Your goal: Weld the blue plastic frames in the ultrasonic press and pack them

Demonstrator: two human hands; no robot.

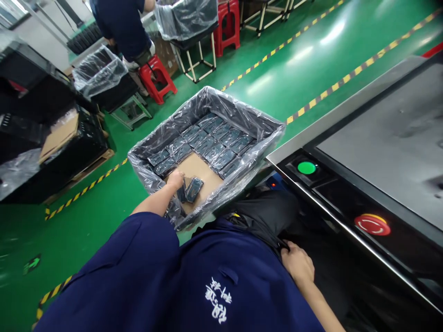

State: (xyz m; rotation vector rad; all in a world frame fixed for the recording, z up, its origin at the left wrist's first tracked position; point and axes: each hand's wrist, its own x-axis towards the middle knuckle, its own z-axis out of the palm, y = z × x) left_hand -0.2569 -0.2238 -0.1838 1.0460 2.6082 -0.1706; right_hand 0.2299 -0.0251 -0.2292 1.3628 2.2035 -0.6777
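Note:
My left hand [176, 179] reaches down into a plastic-lined crate [277, 131] on the floor at my left. Its fingers are closed around dark flat packaged parts [193, 189] standing on a brown cardboard sheet [194, 167]. Rows of the same dark parts [214, 140] fill the far half of the crate. My right hand [298, 263] rests by my lap near my dark trousers, fingers curled, pinching the dark fabric at its edge.
A machine table [387, 133] with a green button [306, 167] and a red stop button [372, 224] lies at my right. Black crates [51, 152] stack at left. Another person [121, 23] sits on a red stool [156, 76] beyond. Green floor with yellow-black tape.

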